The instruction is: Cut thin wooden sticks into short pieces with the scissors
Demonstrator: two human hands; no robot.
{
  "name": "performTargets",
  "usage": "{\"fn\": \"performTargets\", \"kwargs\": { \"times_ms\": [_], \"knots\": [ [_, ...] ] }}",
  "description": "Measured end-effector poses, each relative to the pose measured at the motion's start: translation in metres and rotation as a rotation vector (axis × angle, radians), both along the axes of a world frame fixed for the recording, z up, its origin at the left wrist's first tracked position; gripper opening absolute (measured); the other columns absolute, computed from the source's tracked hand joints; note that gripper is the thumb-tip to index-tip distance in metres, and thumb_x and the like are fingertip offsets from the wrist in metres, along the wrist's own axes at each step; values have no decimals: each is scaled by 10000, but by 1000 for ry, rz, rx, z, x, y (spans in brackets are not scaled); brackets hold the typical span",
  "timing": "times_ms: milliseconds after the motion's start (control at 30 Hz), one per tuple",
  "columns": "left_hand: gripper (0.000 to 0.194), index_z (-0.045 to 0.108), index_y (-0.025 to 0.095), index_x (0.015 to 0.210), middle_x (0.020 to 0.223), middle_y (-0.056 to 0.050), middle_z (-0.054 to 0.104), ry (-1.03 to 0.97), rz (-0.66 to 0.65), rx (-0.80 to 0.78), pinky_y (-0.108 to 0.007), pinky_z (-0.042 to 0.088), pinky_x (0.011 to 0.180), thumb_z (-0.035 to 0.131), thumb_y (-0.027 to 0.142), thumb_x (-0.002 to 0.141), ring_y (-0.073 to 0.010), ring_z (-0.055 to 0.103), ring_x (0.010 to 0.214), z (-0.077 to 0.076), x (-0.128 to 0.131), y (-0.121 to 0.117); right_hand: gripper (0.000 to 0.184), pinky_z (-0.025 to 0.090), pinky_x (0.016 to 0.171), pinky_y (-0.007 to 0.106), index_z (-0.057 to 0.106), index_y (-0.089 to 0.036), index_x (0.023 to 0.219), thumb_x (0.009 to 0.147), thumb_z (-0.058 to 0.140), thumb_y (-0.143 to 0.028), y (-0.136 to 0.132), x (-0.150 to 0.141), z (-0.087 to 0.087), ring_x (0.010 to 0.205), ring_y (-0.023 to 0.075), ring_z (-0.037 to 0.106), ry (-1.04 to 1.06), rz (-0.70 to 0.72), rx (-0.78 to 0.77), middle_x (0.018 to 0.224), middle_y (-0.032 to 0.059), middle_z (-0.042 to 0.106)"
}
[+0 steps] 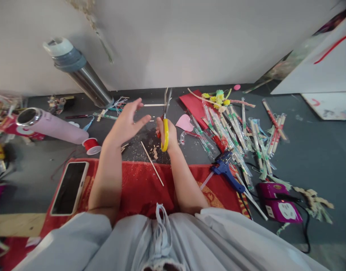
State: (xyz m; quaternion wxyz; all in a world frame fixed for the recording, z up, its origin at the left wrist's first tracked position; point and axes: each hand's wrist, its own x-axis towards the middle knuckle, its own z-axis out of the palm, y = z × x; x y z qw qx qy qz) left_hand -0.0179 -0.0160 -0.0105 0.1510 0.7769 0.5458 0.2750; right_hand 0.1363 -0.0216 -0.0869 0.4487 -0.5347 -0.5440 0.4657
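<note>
My right hand (167, 131) is wrapped round scissors (164, 139) with yellow handles, their metal blades pointing away from me. Level with the blades is a thin pale stick (154, 105), one end close to my left fingertips. My left hand (127, 122) has its thumb spread well away from the fingers; whether a fingertip touches the stick, I cannot tell. Small cut wooden bits (155, 152) and fine crumbs lie on the dark tabletop below the hands. Another thin stick (152, 163) slants from there onto the red cloth (144, 192).
On the left are a steel flask (89, 81), a pink bottle (55, 126), a spool (91, 146) and a phone (69, 188). At right lie wrapped sticks (228, 130), a pink paper heart (185, 122), a blue glue gun (228, 172) and a purple power strip (279, 203) with cords.
</note>
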Motion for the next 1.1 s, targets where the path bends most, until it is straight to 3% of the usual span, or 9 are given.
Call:
{"fn": "performTargets", "kwargs": {
  "times_ms": [133,233,467,733,933,1100],
  "knots": [
    [402,536,255,1296,1299,-88,612,154,132,196,-448,434,1088,437,219,908,-245,550,1245,18,1,-9,503,430,725,324,463,-215,796,828,464,-717,-9,-3,12,714,178,552,-285,-14,57,760,35,571],
    [342,628,216,1116,1161,-94,674,252,164,192,-444,456,1044,405,136,870,-257,600,1146,16,12,-10,480,422,740,316,465,-210,809,844,478,-688,-11,-6,15,742,184,557,-348,27,113,787,51,586],
    [247,616,189,911,923,-110,683,321,237,106,-391,485,862,370,195,893,-251,627,948,1,28,-5,406,417,727,326,492,-201,887,888,462,-606,-7,-6,10,781,214,578,-378,63,111,886,90,632],
    [210,564,188,865,820,-102,636,331,208,228,-396,449,851,358,205,901,-254,608,884,-16,29,3,212,432,735,328,507,-200,879,897,481,-410,-6,-5,9,787,216,582,-403,76,111,909,89,654],
    [215,568,188,856,820,-105,627,352,181,243,-423,439,851,356,206,889,-263,599,872,-22,25,6,314,434,742,333,508,-200,882,903,464,-510,-6,-1,11,797,229,593,-433,129,118,919,107,660],
    [211,567,204,775,763,-85,617,358,204,299,-377,434,769,387,245,879,-231,588,802,-26,21,6,373,435,738,327,491,-209,842,889,456,-577,-6,1,8,777,218,582,-429,148,150,870,92,647]
  ]
}}
